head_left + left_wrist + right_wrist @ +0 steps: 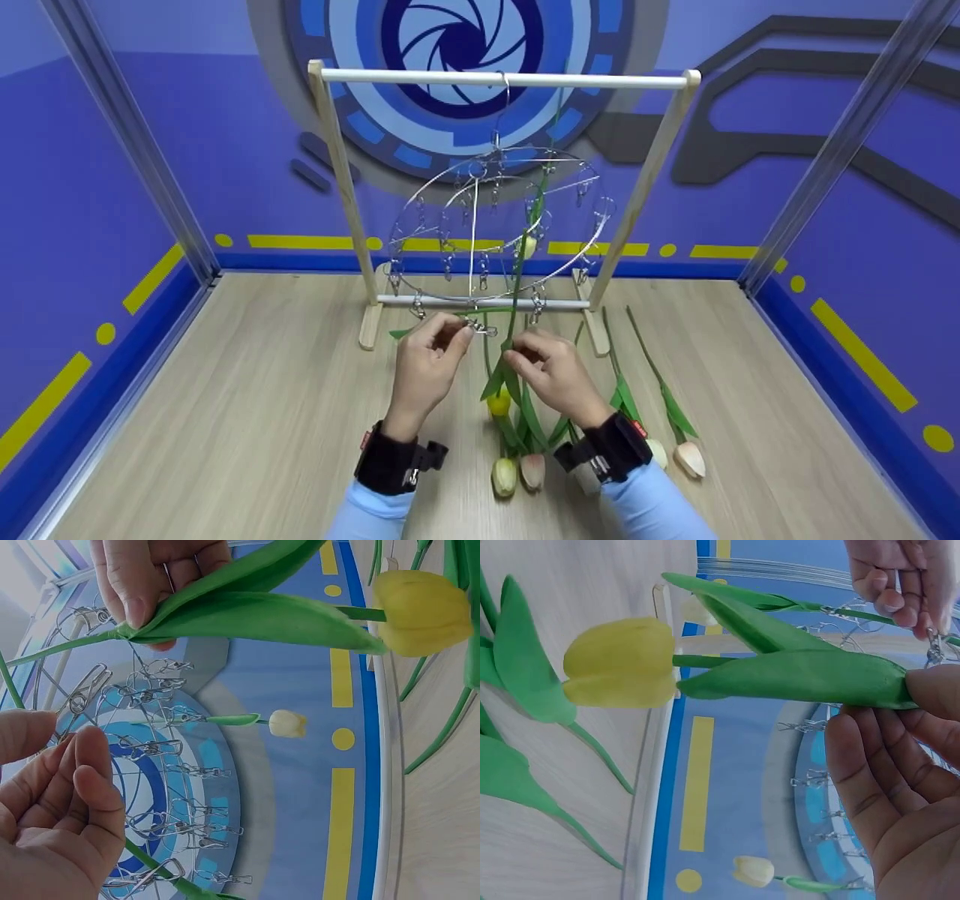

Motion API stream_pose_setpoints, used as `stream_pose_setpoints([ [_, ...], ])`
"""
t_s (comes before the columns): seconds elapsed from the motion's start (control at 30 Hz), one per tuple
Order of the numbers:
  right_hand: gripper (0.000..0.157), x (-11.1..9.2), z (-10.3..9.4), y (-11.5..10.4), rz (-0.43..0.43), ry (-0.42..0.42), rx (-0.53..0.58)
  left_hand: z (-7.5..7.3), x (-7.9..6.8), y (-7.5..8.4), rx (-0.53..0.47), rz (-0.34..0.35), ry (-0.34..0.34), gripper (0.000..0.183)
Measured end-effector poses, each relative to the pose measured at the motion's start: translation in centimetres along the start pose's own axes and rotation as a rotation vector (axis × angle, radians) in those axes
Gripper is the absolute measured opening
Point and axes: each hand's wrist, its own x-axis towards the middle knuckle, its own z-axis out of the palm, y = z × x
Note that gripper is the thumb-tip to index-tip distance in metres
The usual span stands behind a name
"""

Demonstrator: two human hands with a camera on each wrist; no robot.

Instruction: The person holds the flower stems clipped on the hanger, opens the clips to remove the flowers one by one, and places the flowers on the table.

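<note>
Head down, a yellow tulip [499, 403] hangs from my right hand [551, 369], whose thumb and fingers pinch it where the green leaves [802, 677] meet the stem. My left hand [429, 364] pinches a metal clip [84, 699] at the near rim of a round wire clip hanger [431, 294]. The tulip's stem rises in front of that rim, close to the clip. Farther back, a white tulip [288, 724] hangs from the hanger. Another stem with green leaves [742, 594] is at a clip behind my left hand, its pale flower partly hidden.
A wooden stand with a white top bar [420, 76] carries the hanger by its hook. Several tulips lie on the table, among them a pale yellow one [505, 478], a pink one [532, 472] and a peach one [690, 460]. Blue walls [150, 165] enclose the table.
</note>
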Motion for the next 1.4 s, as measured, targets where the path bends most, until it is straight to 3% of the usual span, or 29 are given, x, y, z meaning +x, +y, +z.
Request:
stream_pose_setpoints([
  [0.27,0.004,-0.1,-0.8,-0.2,0.016,0.031,0.090,0.2,0.0,-0.4,-0.001,-0.014,0.002,0.010],
  [0.57,0.012,-1.0,-1.8,0.0,0.036,0.098,0.124,0.4,0.1,-0.2,-0.032,-0.081,-0.003,0.016],
  [0.83,0.011,-1.6,-2.2,0.6,0.078,0.139,0.132,0.3,0.1,-0.1,-0.027,-0.065,0.000,0.018],
  [1.0,0.011,-1.9,-2.4,1.0,0.148,0.163,0.137,0.3,0.1,-0.1,-0.016,-0.068,-0.014,0.020],
  [1.17,0.008,-2.1,-2.9,1.3,0.221,0.184,0.165,0.4,-0.1,0.1,0.030,-0.079,-0.063,0.020],
  [1.4,0.007,-1.7,-3.6,1.2,0.288,0.186,0.183,0.0,-0.6,0.4,0.181,-0.058,-0.125,0.022],
])
